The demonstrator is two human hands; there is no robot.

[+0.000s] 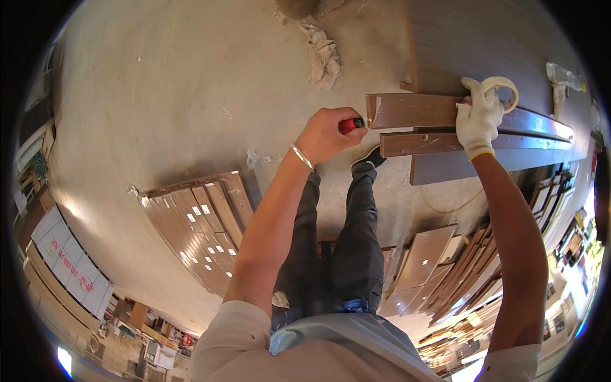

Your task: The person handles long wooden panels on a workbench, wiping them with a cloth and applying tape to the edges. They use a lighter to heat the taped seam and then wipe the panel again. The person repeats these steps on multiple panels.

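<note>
My bare left hand [331, 135], with a silvery bangle [302, 156] on its wrist, is closed around a red lighter [349, 125] with a black top. A small orange glow shows between the lighter and the end of a brown board [414, 111], where clear film hangs loose. On the boards rests my right hand [478, 122], in a white knit glove with a yellow cuff. Its fingers close on the rim of a cream tape roll [511, 88]. Nearer me, a second narrow brown board [414, 144] lies alongside the first.
Wide dark panels [484, 44] lie under and beyond the boards. Crumpled film [323, 56] is on the floor [159, 95] ahead. A stack of brown panels [191, 219] lies at left, and more long boards [461, 267] at right. My legs [356, 235] stand between them.
</note>
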